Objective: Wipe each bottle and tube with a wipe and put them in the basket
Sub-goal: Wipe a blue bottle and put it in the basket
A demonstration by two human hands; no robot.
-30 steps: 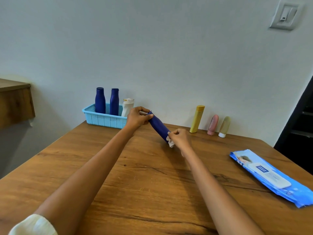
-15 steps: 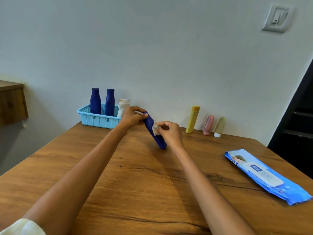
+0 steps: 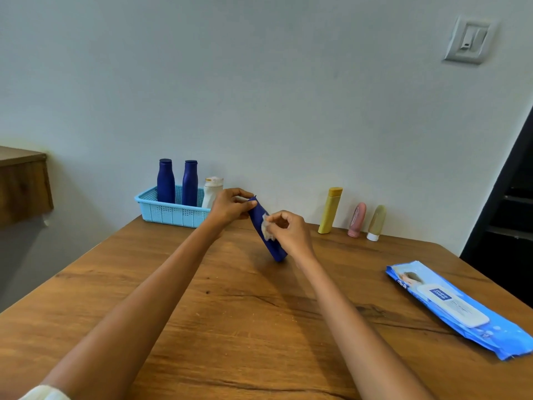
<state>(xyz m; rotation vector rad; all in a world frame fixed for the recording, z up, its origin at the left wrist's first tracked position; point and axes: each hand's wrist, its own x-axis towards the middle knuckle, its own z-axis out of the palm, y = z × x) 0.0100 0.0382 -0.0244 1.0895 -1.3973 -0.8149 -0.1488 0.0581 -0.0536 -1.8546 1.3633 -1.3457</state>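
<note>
1. The wooden table [image 3: 230, 327] is seen to fill the lower view, with a pale wall behind it.
2. A blue pack of wipes [image 3: 458, 310] is laid flat near the table's right edge, well apart from the hands.
3. The light-blue basket [image 3: 170, 212] is set at the far left against the wall; two dark blue bottles [image 3: 165, 181] and a white bottle [image 3: 212, 189] are stood upright in it.
4. A yellow bottle [image 3: 330, 210], a pink tube [image 3: 357, 219] and a beige tube [image 3: 376, 222] are lined up along the wall to the right, not yet placed in the basket.
5. The dark blue tube [image 3: 272, 246] is held tilted above the table, just right of the basket, its lower end pointed down and toward the viewer.
6. Its upper end is pinched by the curled fingers and thumb of the left hand [image 3: 230, 207].
7. A small white wipe [image 3: 266, 230] is pinched in the fingertips of the right hand [image 3: 288, 233] and pressed against the tube's middle.
8. The wiping is judged best done in full strokes along the tube's length, with the tube turned by the upper grip so every side is covered, and that grip kept firm so the tube is not dropped.
</note>
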